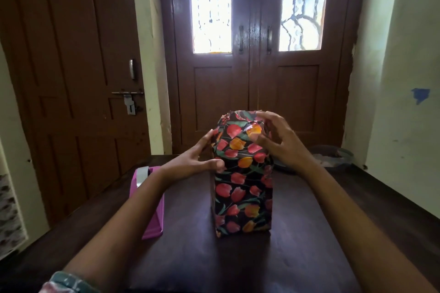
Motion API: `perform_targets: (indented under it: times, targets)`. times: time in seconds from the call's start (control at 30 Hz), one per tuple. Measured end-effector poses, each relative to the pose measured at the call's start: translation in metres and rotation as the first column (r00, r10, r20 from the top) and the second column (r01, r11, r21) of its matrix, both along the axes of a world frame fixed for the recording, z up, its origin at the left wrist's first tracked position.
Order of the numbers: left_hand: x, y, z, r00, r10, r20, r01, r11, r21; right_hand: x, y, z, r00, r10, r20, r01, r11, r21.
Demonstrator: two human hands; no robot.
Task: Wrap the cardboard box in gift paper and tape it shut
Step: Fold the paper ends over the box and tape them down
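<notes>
The wrapped box (pixel 242 185) is stood upright in the middle of the table (pixel 190 257). In front of the box, a wide bare area is left between the left forearm (pixel 133 209) and the right forearm (pixel 345 197). Left of the box, a pink tape dispenser (pixel 152 202) is placed; the strip between them is crossed by the left forearm. The left side of the box is touched by the left hand (pixel 192 159), and its upper right corner is covered by the right hand (pixel 278 140). Behind the box to the right, a dark round thing (pixel 333 157) is seen. Above the box, open air is left.
</notes>
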State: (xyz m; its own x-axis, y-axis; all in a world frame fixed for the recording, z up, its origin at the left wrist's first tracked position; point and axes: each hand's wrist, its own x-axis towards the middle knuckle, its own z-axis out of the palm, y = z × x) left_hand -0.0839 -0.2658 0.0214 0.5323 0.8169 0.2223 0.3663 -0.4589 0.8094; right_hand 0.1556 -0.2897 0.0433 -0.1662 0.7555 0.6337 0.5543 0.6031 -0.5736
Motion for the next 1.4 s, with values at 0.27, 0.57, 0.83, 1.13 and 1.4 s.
perform_targets:
  times: [0.27, 0.57, 0.83, 1.13, 1.4]
  targets:
    - [0.012, 0.01, -0.002, 0.995, 0.066, 0.077, -0.07, 0.997, 0.042, -0.016, -0.002, 0.043, 0.881, -0.376, 0.286, 0.323, 0.921, 0.218]
    - [0.007, 0.018, 0.007, 0.997, -0.049, -0.059, 0.046, 0.997, -0.059, -0.019, -0.002, 0.058, 0.961, -0.033, 0.275, 0.028, 0.999, 0.021]
    - [0.012, 0.006, 0.017, 0.986, -0.166, -0.001, 0.166, 0.984, -0.067, -0.012, -0.018, 0.063, 0.972, 0.173, 0.157, -0.144, 0.973, -0.182]
    - [0.012, -0.008, 0.011, 0.981, -0.192, 0.029, 0.194, 0.978, -0.074, -0.023, -0.036, 0.068, 0.96, -0.026, 0.28, 0.104, 0.958, -0.267]
    - [0.011, -0.019, -0.001, 0.989, -0.148, -0.022, 0.146, 0.988, -0.059, -0.045, -0.028, 0.087, 0.898, -0.081, 0.433, 0.071, 0.997, 0.039]
